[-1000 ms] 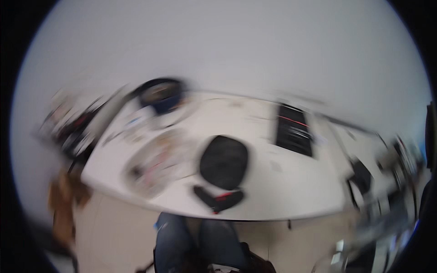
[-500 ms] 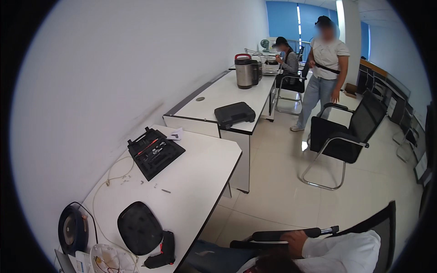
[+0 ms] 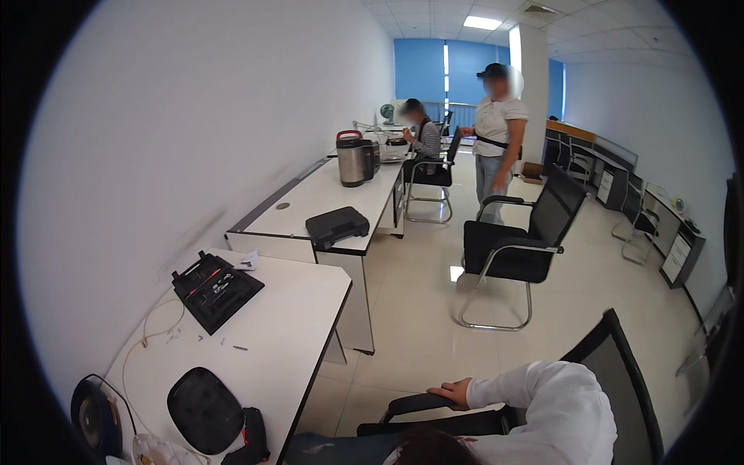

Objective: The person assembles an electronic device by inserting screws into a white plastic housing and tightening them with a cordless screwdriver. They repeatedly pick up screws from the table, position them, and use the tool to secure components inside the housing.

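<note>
My right hand (image 3: 452, 393) lies on the black armrest (image 3: 418, 404) of the chair I sit in, fingers stretched over it and holding nothing. Its white sleeve (image 3: 515, 380) is bent at the elbow. My left hand is out of the picture. On the white table (image 3: 294, 310) to the left lie a black rounded panel (image 3: 205, 409) and a black-and-red power screwdriver (image 3: 249, 439), partly cut off by the lower edge. An open black tool case (image 3: 218, 293) with small bits stands farther back, beside loose screws (image 3: 173, 335) and a thin bit (image 3: 240, 348).
A dark round device (image 3: 96, 418) and a white housing (image 3: 151, 449) sit at the near left. The adjoining desk holds a closed black case (image 3: 337, 225) and a steel jug-like appliance (image 3: 353, 161). An unoccupied chair (image 3: 515, 240), a standing person (image 3: 496, 128) and a seated person (image 3: 425, 141) are beyond.
My view has swung right and up, so the table sits farther left and lower. My right hand's fingers have straightened on the armrest. The standing person's one hand has come up near a chair back.
</note>
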{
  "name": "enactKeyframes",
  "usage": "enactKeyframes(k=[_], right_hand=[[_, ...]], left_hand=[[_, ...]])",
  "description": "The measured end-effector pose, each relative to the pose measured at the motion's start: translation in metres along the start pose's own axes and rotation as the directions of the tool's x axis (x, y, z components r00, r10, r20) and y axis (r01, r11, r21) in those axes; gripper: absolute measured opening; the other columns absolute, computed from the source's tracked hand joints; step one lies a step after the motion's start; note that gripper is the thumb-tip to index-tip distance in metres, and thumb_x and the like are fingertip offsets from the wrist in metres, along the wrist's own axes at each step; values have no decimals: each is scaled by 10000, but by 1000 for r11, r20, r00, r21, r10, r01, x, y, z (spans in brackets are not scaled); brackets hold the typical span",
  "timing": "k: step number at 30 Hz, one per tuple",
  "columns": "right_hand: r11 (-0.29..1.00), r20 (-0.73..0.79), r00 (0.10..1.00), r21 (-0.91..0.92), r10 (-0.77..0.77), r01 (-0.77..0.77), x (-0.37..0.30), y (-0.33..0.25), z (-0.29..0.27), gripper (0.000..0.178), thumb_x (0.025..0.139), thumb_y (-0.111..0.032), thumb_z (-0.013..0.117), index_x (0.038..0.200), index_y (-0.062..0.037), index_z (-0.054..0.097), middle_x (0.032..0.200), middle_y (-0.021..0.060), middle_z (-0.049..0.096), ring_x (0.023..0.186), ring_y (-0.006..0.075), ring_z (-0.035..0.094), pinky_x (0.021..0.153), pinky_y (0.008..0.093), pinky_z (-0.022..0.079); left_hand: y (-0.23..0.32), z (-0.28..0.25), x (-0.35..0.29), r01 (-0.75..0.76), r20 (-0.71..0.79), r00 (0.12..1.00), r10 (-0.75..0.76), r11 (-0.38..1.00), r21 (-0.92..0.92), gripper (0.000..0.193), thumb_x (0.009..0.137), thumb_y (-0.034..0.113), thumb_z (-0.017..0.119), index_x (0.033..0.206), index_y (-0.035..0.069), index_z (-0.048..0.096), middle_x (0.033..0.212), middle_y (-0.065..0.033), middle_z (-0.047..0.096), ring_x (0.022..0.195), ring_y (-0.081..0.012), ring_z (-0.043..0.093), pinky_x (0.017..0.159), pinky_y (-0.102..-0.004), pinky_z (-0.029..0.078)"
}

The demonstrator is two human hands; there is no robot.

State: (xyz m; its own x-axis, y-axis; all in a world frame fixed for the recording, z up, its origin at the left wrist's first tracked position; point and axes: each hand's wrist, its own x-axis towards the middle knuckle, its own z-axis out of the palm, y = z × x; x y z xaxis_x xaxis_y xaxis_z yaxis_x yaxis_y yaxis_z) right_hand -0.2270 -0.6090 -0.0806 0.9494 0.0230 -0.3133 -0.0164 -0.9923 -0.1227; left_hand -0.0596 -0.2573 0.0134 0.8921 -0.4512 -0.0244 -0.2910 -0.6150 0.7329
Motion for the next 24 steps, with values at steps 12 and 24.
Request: enactKeyframes(k=[12, 24], right_hand=[[999, -132, 991, -31, 4, -9, 6, -7, 1, 781, 712, -257, 596, 1357, -211, 158, 987, 146, 541, 716, 352, 612, 606, 440, 518], [999, -107, 993, -5, 44, -45, 5, 9, 12, 782, 681, -260, 615, 1345, -199, 206, 1056, 149, 519, 782, 366, 597, 652, 451, 504]], left_hand=[[-11, -6, -33, -77, -82, 994, 78, 997, 8, 332, 908, 312, 454, 1026, 35, 593, 918, -150, 625, 839, -324, 578, 760, -419, 436], [-71, -93, -200, 227, -61, 974, -219, 947, 228, 316, 902, 305, 464, 998, 41, 609, 874, -152, 637, 796, -347, 589, 720, -437, 448]])
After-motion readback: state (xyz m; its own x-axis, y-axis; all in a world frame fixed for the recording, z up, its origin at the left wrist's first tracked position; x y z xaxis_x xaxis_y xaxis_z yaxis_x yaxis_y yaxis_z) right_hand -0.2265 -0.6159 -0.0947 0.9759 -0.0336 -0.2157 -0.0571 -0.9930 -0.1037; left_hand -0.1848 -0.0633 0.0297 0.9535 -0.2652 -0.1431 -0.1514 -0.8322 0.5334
